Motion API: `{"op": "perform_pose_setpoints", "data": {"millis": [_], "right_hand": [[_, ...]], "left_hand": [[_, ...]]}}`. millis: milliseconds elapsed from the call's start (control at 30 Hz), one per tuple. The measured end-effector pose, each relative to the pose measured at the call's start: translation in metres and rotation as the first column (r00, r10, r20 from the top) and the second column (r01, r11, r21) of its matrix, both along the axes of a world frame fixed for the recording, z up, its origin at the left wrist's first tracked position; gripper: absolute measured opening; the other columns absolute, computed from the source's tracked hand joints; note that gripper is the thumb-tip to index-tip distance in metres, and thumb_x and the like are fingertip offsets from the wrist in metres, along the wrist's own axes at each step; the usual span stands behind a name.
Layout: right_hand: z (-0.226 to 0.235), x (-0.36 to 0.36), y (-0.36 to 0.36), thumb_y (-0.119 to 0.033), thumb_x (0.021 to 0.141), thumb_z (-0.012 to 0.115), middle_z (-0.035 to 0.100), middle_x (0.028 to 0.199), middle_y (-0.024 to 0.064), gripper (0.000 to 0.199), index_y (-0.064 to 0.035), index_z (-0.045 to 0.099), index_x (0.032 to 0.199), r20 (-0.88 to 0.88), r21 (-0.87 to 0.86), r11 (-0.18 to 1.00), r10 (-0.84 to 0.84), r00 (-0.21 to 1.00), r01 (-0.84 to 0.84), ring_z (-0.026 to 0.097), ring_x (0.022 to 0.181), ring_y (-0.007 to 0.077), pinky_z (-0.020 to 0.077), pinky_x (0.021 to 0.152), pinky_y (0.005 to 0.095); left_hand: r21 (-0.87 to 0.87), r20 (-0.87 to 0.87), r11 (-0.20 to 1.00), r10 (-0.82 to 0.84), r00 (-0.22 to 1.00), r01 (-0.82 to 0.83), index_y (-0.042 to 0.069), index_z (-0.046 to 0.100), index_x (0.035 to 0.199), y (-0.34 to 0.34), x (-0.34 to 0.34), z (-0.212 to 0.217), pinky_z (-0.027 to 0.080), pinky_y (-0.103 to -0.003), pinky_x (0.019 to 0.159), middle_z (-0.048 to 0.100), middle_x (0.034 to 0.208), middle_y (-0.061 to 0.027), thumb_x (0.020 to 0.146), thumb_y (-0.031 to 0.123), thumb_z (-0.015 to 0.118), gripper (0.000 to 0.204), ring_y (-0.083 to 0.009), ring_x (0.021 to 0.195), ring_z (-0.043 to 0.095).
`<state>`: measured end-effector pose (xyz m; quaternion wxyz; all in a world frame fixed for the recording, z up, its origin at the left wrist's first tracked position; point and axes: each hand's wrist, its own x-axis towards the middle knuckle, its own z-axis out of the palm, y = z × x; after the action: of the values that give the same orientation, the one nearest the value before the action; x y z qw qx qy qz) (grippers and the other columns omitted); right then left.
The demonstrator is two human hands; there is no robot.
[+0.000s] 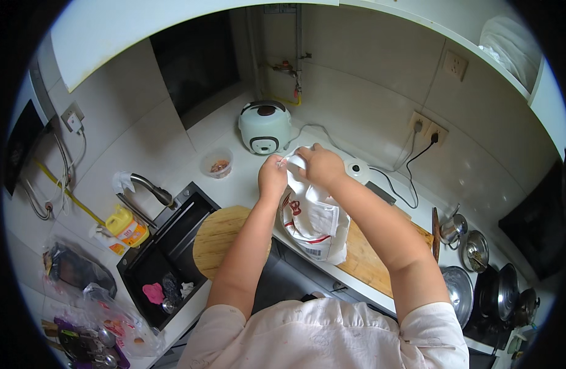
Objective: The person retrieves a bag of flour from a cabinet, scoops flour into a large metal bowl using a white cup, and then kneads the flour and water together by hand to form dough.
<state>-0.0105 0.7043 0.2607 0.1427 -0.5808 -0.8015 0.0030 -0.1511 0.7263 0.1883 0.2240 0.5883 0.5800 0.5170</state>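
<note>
A white plastic bag (314, 224) with red markings stands on the counter edge, its lower part resting on a wooden cutting board (366, 258). My left hand (272, 177) pinches the bag's top on the left side. My right hand (320, 165) grips the bag's top on the right, close to the left hand. Both forearms reach up from the lower edge. What is inside the bag is hidden.
A round wooden board (218, 237) lies beside the dark sink (166, 252) with its tap (151, 187). A pale green rice cooker (264, 126) and a small plastic bowl (217, 163) stand behind. A yellow bottle (128, 226) is left of the sink. Pots and lids (479, 277) crowd the stove at right.
</note>
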Motion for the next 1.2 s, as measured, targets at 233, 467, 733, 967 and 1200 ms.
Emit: {"op": "perform_pose_setpoints", "data": {"millis": [233,467,733,967,1200], "right_hand": [[-0.022,-0.034,0.017,-0.027,0.070,0.065,0.054,0.103,0.0145,0.045,-0.0177,0.050,0.111,0.254,-0.020,0.984,0.178,0.951,-0.179,0.061,0.085,0.0290,0.0498,0.071,0.0385],[-0.016,-0.070,0.029,-0.022,0.077,0.061,0.057,0.118,0.0032,0.031,-0.0154,0.064,0.107,0.451,-0.389,0.910,0.050,0.891,0.145,0.055,0.107,0.0174,0.0458,0.083,0.0290],[-0.050,-0.056,0.051,-0.027,0.072,0.066,0.057,0.119,0.0022,0.038,-0.0162,0.063,0.109,0.436,-0.461,0.840,-0.066,0.898,0.286,0.054,0.109,0.0149,0.0447,0.085,0.0266],[-0.085,-0.040,0.051,-0.025,0.074,0.064,0.059,0.114,0.0045,0.032,-0.0156,0.065,0.105,0.579,-0.257,0.943,-0.024,0.815,0.211,0.058,0.103,0.0175,0.0460,0.083,0.0269],[-0.089,-0.053,0.056,-0.026,0.073,0.064,0.057,0.118,0.0037,0.036,-0.0174,0.063,0.108,0.532,-0.561,0.775,0.068,0.844,0.292,0.054,0.109,0.0186,0.0446,0.086,0.0280]], "left_hand": [[0.088,-0.135,0.989,0.130,0.982,-0.118,0.003,0.058,0.099,0.006,-0.024,-0.017,0.047,-0.039,0.070,0.063,0.085,-0.0191,0.084,0.017,0.054,0.021,-0.0352,0.080,0.060],[-0.037,-0.135,0.987,0.149,0.980,-0.155,0.009,0.059,0.100,-0.014,-0.022,-0.018,0.047,-0.040,0.068,0.063,0.087,-0.0173,0.084,0.017,0.052,0.019,-0.0348,0.080,0.060],[-0.049,-0.209,0.993,0.099,0.973,-0.111,0.012,0.060,0.098,-0.026,-0.013,-0.020,0.046,-0.042,0.065,0.063,0.081,-0.0163,0.085,0.019,0.050,0.018,-0.0354,0.075,0.060],[0.038,-0.264,0.993,0.116,0.957,-0.109,0.010,0.060,0.097,-0.029,-0.007,-0.026,0.047,-0.043,0.062,0.063,0.078,-0.0159,0.085,0.017,0.049,0.017,-0.0346,0.071,0.060],[-0.012,-0.188,0.997,0.078,0.979,-0.082,0.012,0.057,0.106,-0.040,-0.009,-0.035,0.046,-0.040,0.064,0.062,0.080,-0.0178,0.086,0.020,0.051,0.022,-0.0349,0.073,0.059]]}}
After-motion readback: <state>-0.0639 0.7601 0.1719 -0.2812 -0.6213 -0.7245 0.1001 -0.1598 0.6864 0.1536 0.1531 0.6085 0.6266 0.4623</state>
